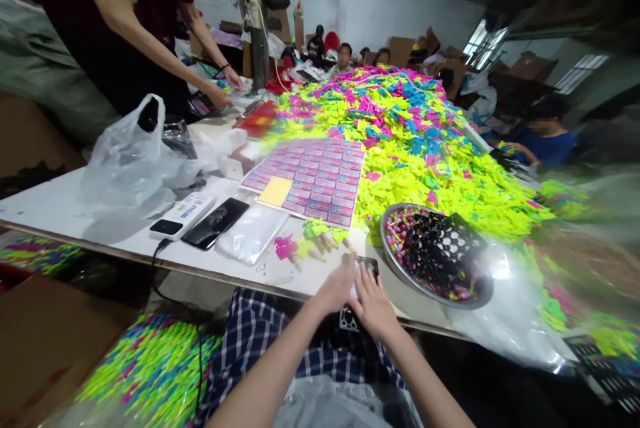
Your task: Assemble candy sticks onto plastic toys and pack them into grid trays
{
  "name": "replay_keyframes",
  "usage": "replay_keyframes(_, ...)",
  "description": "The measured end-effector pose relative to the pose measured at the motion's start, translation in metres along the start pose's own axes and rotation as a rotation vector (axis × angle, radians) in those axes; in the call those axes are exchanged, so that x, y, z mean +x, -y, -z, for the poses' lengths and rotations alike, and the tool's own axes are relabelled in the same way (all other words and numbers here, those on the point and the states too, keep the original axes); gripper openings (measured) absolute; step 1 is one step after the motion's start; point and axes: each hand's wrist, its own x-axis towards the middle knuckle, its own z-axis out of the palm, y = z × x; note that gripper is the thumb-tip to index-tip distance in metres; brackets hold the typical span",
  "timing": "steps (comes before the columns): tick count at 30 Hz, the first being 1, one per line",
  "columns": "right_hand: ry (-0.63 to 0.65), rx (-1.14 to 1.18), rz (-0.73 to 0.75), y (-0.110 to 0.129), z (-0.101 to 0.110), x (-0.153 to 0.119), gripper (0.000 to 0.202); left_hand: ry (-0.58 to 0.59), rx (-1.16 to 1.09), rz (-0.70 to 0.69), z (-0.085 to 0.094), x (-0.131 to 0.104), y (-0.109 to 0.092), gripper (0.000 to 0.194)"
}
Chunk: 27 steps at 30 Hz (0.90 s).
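Note:
At the table's front edge, a black plastic piece with holes (350,321) lies under both of my hands and sticks out a little over the edge. My right hand (375,301) rests on it with fingers stretched and spread. Against it lies my left hand (336,288), its fingers blurred, so their grip is unclear. Something pale shows between the hands, too smeared to name. Just behind them are several small yellow and pink plastic pieces (286,248) with pale sticks. To the right stands a metal bowl (400,275) holding colourful wrapped bits and black perforated pieces (440,241).
A big heap of yellow, pink and blue plastic pieces (400,148) covers the table behind. Printed label sheets (320,175), clear bags (253,235), a phone (215,223), a white device (183,215) and a plastic bag (135,161) lie leftward. A co-worker's arms (165,55) reach in at left.

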Motion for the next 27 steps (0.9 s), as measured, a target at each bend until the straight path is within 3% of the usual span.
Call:
replay_keyframes(6, 0.059, 0.013, 0.187, -0.007, 0.0, -0.005, 0.063, -0.002, -0.02, 0.017, 0.0, -0.001, -0.005, 0.057)
replay_keyframes(10, 0.053, -0.016, 0.033, -0.015, 0.001, 0.0, 0.061, 0.008, 0.035, -0.003, 0.001, -0.004, -0.01, 0.055)
replay_keyframes(12, 0.048, -0.019, 0.033, -0.013, 0.002, 0.002, 0.059, 0.0, 0.103, -0.007, -0.001, -0.006, -0.013, 0.054)
replay_keyframes(15, 0.042, 0.021, 0.166, -0.008, 0.002, -0.008, 0.063, -0.022, 0.158, 0.012, -0.005, -0.008, -0.017, 0.053)
replay_keyframes(18, 0.022, 0.053, 0.256, -0.009, -0.001, -0.025, 0.08, -0.025, 0.132, 0.044, -0.008, -0.007, -0.018, 0.054)
replay_keyframes(23, -0.083, 0.083, 0.166, -0.018, -0.011, -0.035, 0.064, -0.032, -0.02, 0.066, -0.004, -0.005, -0.008, 0.057)
replay_keyframes(27, -0.292, 0.275, 0.138, -0.037, -0.01, -0.043, 0.049, -0.155, -0.164, 0.146, 0.002, -0.01, 0.0, 0.053)
